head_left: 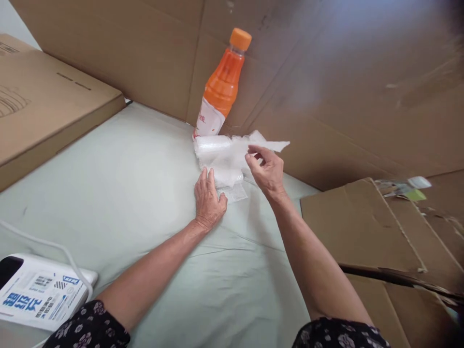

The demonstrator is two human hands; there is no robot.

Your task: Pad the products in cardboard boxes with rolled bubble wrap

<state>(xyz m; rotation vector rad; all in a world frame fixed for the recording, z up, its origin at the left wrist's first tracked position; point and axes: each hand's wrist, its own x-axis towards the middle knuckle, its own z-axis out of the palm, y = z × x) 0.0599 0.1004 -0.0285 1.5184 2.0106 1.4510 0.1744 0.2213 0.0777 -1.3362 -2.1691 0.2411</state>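
**Both hands on the plastic bag roll, just in front of the orange bottle**

Landmark: orange bottle (221,87), orange cap, leaning against the cardboard wall (326,87) at the back of the pale green sheet (126,174).

- Plastic bag roll (217,154): white, translucent, lying on the sheet right at the base of the bottle, touching or nearly touching it; can't tell which.
- Left hand (208,198): flat, palm down, fingers extended and loose, tips pressing the near edge of the roll. Nothing gripped.
- Right hand (266,169): raised just right of the roll, thumb and forefinger pinched on a loose strip of plastic; strip runs up and to the right of the bottle base. Other fingers curled, not clenched.
- Left of the bottle, well apart: flat cardboard box (43,106) lying on the sheet edge.
- Right of the bottle: torn cardboard sheet (362,222).
- Far near-left from the bottle: white box with blue print (36,295), white cord over it.
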